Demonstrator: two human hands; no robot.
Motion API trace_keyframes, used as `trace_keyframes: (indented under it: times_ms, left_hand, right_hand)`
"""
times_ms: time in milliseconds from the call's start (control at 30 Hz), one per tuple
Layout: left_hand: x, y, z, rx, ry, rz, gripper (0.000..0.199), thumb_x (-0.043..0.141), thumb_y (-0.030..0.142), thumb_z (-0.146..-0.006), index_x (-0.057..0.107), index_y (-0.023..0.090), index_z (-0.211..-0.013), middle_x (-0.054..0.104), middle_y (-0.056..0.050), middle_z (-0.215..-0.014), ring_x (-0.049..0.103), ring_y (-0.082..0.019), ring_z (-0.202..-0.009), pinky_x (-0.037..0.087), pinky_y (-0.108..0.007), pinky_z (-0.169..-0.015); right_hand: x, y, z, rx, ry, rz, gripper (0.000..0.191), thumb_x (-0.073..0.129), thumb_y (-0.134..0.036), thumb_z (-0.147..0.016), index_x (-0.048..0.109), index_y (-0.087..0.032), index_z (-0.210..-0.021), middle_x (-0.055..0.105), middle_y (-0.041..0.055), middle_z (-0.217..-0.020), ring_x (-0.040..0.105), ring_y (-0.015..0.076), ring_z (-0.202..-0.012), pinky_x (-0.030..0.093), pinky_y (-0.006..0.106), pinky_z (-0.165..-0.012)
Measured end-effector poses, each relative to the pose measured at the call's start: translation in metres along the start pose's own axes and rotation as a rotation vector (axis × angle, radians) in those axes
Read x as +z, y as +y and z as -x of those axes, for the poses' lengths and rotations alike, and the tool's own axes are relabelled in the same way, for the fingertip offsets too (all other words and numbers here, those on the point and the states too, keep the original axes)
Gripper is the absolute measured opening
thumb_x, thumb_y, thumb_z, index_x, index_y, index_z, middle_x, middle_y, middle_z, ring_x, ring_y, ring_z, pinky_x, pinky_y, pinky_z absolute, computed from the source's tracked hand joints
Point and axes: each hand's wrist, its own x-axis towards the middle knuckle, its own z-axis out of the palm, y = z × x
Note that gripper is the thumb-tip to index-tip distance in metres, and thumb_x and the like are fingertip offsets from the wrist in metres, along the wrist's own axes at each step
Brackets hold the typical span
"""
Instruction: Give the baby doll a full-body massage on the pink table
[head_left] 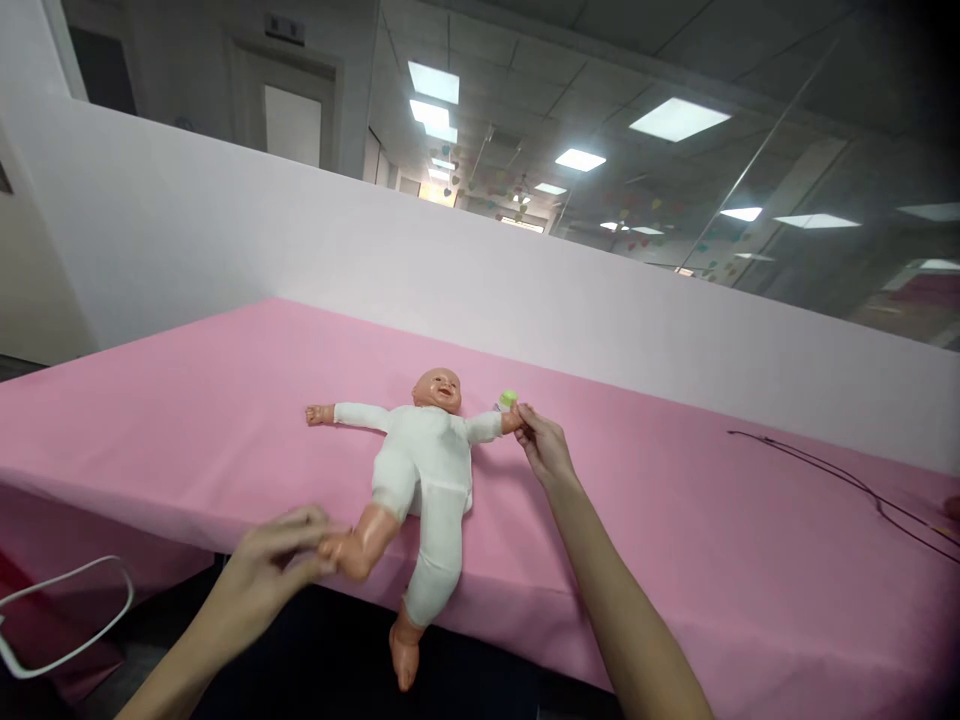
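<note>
A baby doll [431, 455] with a white cloth body and plastic head, hands and feet lies on its back at the near edge of the pink-covered table [225, 380]. Its legs reach over the edge, one foot hanging down. At the left, my left hand [277, 560], slightly blurred, has its thumb and fingers closed on the toes of the doll's raised foot. My right hand [544, 440] pinches the doll's small hand on the right, with that arm stretched out. Just behind this grip sits a small green-and-clear item [508, 399], partly hidden; its kind is unclear.
A thin black cable [817, 465] runs across the right part of the table. At the lower left, a white cable [97, 570] loops beside the table. A low white wall [450, 270] with glass above stands behind the table.
</note>
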Motion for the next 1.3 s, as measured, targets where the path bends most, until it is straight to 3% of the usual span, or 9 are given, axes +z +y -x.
trace_keyframes:
  times_ms: [100,267,433,667,800,967,1100,1200,1300]
  left_hand:
    - [0.017,0.005,-0.059,-0.104,0.171,0.145,0.029,0.080,0.045,-0.088,0.085,0.021,-0.103,0.078,-0.008,-0.101,0.073,-0.026,-0.098,0.058,-0.030,-0.083]
    - [0.050,-0.003,-0.116,-0.184,0.041,0.365,0.039,0.080,0.050,-0.086,0.084,0.016,-0.104,0.080,-0.012,-0.113,0.071,-0.033,-0.113,0.055,-0.039,-0.098]
    - [0.022,0.000,-0.050,-0.220,0.077,0.235,0.040,0.082,0.051,-0.084,0.084,0.020,-0.109,0.079,-0.008,-0.102,0.071,-0.030,-0.101,0.056,-0.034,-0.089]
    - [-0.025,-0.009,0.054,-0.263,-0.246,-0.035,0.025,0.077,0.049,-0.087,0.086,0.026,-0.087,0.066,-0.003,-0.078,0.062,-0.021,-0.075,0.049,-0.026,-0.071]
    - [-0.021,-0.007,0.027,-0.240,-0.185,0.049,0.032,0.077,0.052,-0.086,0.083,0.021,-0.080,0.064,-0.003,-0.075,0.060,-0.020,-0.073,0.049,-0.026,-0.068]
    - [0.008,0.008,-0.071,-0.168,0.087,0.183,0.036,0.082,0.050,-0.082,0.083,0.019,-0.099,0.077,-0.008,-0.099,0.068,-0.028,-0.097,0.055,-0.033,-0.085]
    - [0.044,0.000,-0.127,-0.137,0.058,0.274,0.043,0.080,0.056,-0.082,0.082,0.014,-0.089,0.078,-0.011,-0.095,0.071,-0.031,-0.096,0.057,-0.036,-0.084]
    - [0.036,-0.011,-0.112,-0.153,0.035,0.224,0.043,0.077,0.057,-0.085,0.083,0.015,-0.092,0.079,-0.011,-0.098,0.072,-0.031,-0.096,0.058,-0.037,-0.085]
    - [-0.007,-0.026,-0.054,-0.238,0.096,0.131,0.043,0.080,0.059,-0.082,0.085,0.022,-0.103,0.081,-0.009,-0.105,0.073,-0.032,-0.099,0.059,-0.035,-0.085]
  right_hand:
    - [0.031,-0.011,0.018,-0.026,-0.227,0.171,0.038,0.089,-0.052,-0.071,0.081,-0.015,-0.076,0.064,0.0017,-0.064,0.048,0.0119,-0.056,0.039,0.028,-0.052]
    - [0.059,0.004,0.044,-0.029,-0.441,0.366,0.041,0.079,-0.054,-0.080,0.076,-0.017,-0.062,0.057,-0.0011,-0.053,0.046,0.0113,-0.053,0.034,0.027,-0.053]
    - [0.020,-0.005,0.015,-0.024,-0.237,0.220,0.041,0.086,-0.055,-0.072,0.083,-0.015,-0.079,0.064,0.0017,-0.063,0.047,0.0118,-0.056,0.037,0.027,-0.054]
    - [-0.034,0.013,-0.018,0.130,0.214,0.057,0.048,0.102,-0.047,-0.040,0.067,-0.017,-0.055,0.053,-0.0023,-0.051,0.040,0.0095,-0.053,0.035,0.026,-0.048]
    - [-0.020,0.006,-0.007,0.113,0.119,0.014,0.046,0.100,-0.050,-0.046,0.073,-0.016,-0.062,0.058,-0.0004,-0.057,0.042,0.0098,-0.054,0.037,0.026,-0.050]
    - [0.028,-0.021,0.022,-0.096,-0.213,0.205,0.040,0.088,-0.053,-0.072,0.084,-0.016,-0.087,0.071,0.0042,-0.075,0.052,0.0129,-0.060,0.041,0.027,-0.055]
    - [0.060,-0.005,0.050,-0.228,-0.464,0.468,0.040,0.075,-0.055,-0.084,0.078,-0.019,-0.068,0.067,0.0030,-0.065,0.054,0.0158,-0.061,0.041,0.028,-0.057]
    - [0.053,0.000,0.052,-0.282,-0.428,0.528,0.040,0.074,-0.054,-0.087,0.077,-0.019,-0.067,0.069,0.0042,-0.072,0.056,0.0163,-0.063,0.042,0.027,-0.056]
    - [0.025,-0.012,0.029,-0.197,-0.295,0.424,0.038,0.079,-0.055,-0.083,0.081,-0.018,-0.077,0.072,0.0047,-0.075,0.052,0.0142,-0.056,0.041,0.028,-0.052]
